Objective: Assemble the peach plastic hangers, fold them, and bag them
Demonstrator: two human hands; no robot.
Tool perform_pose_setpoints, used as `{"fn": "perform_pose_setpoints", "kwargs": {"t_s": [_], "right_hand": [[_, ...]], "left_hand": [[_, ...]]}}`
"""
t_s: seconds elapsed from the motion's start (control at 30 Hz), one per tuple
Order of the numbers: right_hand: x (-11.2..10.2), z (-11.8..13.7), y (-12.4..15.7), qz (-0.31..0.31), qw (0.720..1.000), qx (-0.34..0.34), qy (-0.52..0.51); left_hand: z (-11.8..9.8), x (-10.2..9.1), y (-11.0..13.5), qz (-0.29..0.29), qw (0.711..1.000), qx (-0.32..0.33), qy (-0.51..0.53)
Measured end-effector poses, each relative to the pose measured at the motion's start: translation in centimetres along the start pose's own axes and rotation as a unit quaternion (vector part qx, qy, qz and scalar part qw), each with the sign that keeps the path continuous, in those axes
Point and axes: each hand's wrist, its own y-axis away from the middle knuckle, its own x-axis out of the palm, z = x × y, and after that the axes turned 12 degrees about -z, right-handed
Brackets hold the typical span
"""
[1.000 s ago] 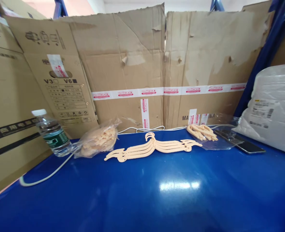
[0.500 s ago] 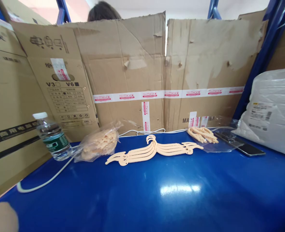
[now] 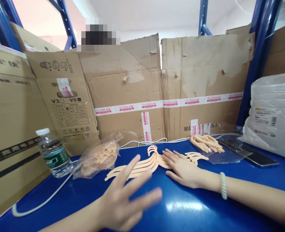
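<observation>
Several cream-coloured clothes hangers [image 3: 142,164] lie fanned together on the blue table, hooks pointing to the back. My right hand [image 3: 182,166] rests flat over their right half with its fingers stretched out, covering part of them. In front of their left half is my left hand [image 3: 125,199], raised and slightly blurred, fingers spread and holding nothing. Whether its fingertips touch the hangers I cannot tell.
A plastic bag of hangers [image 3: 100,158] and a water bottle [image 3: 54,154] stand to the left. At right are more hangers [image 3: 206,143] on clear plastic, a phone [image 3: 256,156] and a white wrapped package [image 3: 273,112]. Cardboard [image 3: 130,87] walls the back, with a white cable [image 3: 43,201] at left.
Both hands have come into view over the table, the right one onto the hangers. The view has tilted up a little. The hangers lie much as before.
</observation>
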Motion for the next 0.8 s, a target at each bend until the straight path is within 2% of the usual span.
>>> {"fn": "perform_pose_setpoints", "kwargs": {"t_s": [0.07, 0.17, 0.27, 0.47, 0.57, 0.7, 0.8], "right_hand": [[1.5, -0.1, -0.5, 0.031, 0.999, 0.03, 0.006], [2.1, -0.4, -1.0, 0.057, 0.996, 0.059, 0.015], [2.1, -0.9, -1.7, 0.064, 0.995, 0.076, 0.032], [3.0, -2.7, -3.6, 0.072, 0.995, 0.067, 0.022], [3.0, -3.0, -3.3, 0.011, 0.999, 0.051, 0.014], [1.7, -2.9, -1.1, -0.098, 0.994, 0.026, 0.026], [0.8, -3.2, 1.1, -0.124, 0.992, 0.022, 0.028]], "left_hand": [[1.5, 1.4, -1.4, 0.048, 0.997, -0.004, -0.059], [3.6, 2.9, -2.5, 0.156, 0.972, -0.093, -0.149], [5.2, 3.6, -3.4, 0.195, 0.961, -0.113, -0.16], [7.0, 4.1, -5.6, 0.19, 0.959, -0.121, -0.17], [6.6, 4.2, -5.7, 0.174, 0.96, -0.114, -0.188], [4.5, 3.7, -4.0, 0.131, 0.977, -0.056, -0.16], [3.3, 3.6, -1.6, 0.113, 0.992, -0.003, -0.065]]}}
